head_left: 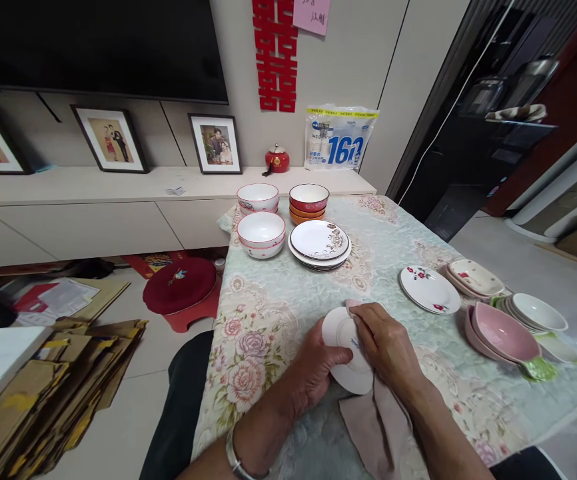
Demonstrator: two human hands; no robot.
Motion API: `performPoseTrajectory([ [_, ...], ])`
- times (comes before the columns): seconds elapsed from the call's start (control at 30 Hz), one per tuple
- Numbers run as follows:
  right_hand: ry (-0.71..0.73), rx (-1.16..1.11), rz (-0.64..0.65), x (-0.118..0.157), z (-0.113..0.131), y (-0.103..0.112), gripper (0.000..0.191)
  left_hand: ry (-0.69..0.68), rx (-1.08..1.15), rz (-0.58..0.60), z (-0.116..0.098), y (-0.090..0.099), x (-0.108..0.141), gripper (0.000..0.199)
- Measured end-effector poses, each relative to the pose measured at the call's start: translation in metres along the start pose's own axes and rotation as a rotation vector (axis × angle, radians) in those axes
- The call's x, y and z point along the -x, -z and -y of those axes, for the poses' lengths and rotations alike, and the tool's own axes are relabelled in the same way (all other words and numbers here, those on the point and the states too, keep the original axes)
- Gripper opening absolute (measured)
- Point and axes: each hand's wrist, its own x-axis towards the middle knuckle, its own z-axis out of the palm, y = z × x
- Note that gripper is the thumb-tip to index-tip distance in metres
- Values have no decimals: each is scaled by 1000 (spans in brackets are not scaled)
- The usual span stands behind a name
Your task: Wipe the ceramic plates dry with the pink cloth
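Observation:
A small white plate (337, 325) is tilted near the front of the table, its underside with a ring and blue mark facing me. My left hand (314, 365) grips its left edge, thumb lying across the underside. Over the plate's right side, my right hand (387, 341) is closed on a pinkish-beige cloth (368, 430), pressing it to the rim. The cloth's loose end hangs below onto the tablecloth. Part of the plate and my right fingertips are hidden behind the hand and cloth.
A flowered tablecloth (268, 313) covers the table. Beyond my hands stand white bowls (261, 230), red and orange bowls (309, 195) and stacked plates (320, 240). To the right are a floral plate (429, 290), pink bowls (506, 333) and white bowls (538, 312). A red stool (181, 285) stands left.

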Motion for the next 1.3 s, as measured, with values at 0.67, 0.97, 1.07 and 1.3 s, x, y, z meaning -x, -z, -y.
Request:
performPoseTrajectory([
  [0.67,-123,155,99,-1,2,5,24,18,-8,-69,3,6,-1,51],
  [0.97,-141,162,32,0,-5,1,25,-38,64,-52,1,0,-1,55],
  [1.07,-50,74,3,1,-2,1,26,18,22,11,0,0,1,57],
  [1.3,138,-134,154,-2,25,7,28,50,-21,83,4,3,0,45],
])
